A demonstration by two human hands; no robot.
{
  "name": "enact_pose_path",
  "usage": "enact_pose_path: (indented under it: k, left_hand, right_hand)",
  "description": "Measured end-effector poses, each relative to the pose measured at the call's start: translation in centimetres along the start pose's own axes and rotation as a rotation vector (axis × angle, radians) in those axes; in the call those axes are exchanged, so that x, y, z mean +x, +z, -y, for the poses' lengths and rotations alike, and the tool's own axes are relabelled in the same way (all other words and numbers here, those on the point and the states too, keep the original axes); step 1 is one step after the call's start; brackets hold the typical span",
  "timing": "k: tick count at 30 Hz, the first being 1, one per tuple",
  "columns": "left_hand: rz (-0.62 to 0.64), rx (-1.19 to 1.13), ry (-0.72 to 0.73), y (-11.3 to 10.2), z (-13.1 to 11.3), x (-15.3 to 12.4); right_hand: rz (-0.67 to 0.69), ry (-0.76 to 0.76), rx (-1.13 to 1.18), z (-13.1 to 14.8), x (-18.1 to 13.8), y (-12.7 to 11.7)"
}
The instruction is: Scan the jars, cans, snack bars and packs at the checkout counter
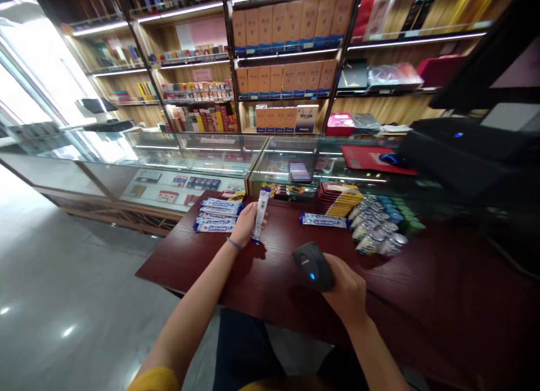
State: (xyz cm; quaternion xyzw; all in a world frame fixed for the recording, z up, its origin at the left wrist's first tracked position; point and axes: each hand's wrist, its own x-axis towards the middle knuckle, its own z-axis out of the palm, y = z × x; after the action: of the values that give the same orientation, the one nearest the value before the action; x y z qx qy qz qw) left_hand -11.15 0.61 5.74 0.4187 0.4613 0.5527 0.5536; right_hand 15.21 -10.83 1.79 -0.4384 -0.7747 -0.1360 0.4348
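Fingers (252, 212) of the left hand (243, 225) pinch a long thin packet (260, 214) — white and blue, shiny like plastic wrap. They hold it standing up, its low end just above the table (253, 290). A thin band (233, 243) goes round that wrist.

The right hand (346, 290) is closed tight around a black scanner (313, 265). The scanner is smooth and rounded, with a small blue light on top. The packet is at eleven o'clock from it, near but not touching.

The table is dark red wood with fine lines in it. At ten o'clock from the left hand lies a flat pile of packets (217, 214) of the same kind. A single packet (324, 220) lies flat at twelve o'clock from the scanner. Just past it sits a stack of flat red and yellow boxes (340, 198).

At two o'clock from the scanner is a heap of small round tins (377, 229) — silver and shiny, some lying on their sides.

Beyond the table, at twelve o'clock, stands a glass counter (202, 154). Behind it are wooden shelves (291, 56) with neat rows of orange boxes (291, 19). A big black machine (464, 154) sits far off at two o'clock.
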Motion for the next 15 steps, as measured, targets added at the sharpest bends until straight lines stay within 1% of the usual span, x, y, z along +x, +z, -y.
enact_pose_path:
  k: [2, 4, 5, 7, 10, 12, 15]
  left_hand:
    - [0.057, -0.1, -0.166, 2.1, 0.8, 0.9]
    - [0.116, -0.185, -0.255, 3.4, 1.8, 1.3]
    - [0.15, -0.217, -0.259, 3.7, 2.4, 1.3]
    - [0.226, -0.247, -0.212, 3.8, 3.3, 1.0]
    - [0.32, -0.203, -0.157, 3.2, 4.0, 0.1]
    - [0.339, -0.143, -0.164, 2.7, 4.1, -0.3]
    - [0.328, -0.039, -0.145, 2.4, 3.8, -0.4]
  right_hand:
    - [-0.009, 0.001, -0.016, -0.3, -0.1, -0.2]
    - [0.001, 0.002, -0.053, -0.5, -0.2, -0.3]
    - [0.009, 0.01, -0.071, -0.6, -0.3, -0.3]
    - [0.019, 0.033, -0.111, -0.8, -0.4, -0.4]
    - [0.079, 0.073, -0.15, -0.7, -0.5, -0.4]
    - [0.117, 0.094, -0.159, -0.5, -0.5, -0.4]
    - [0.122, 0.121, -0.163, -0.4, -0.4, -0.3]
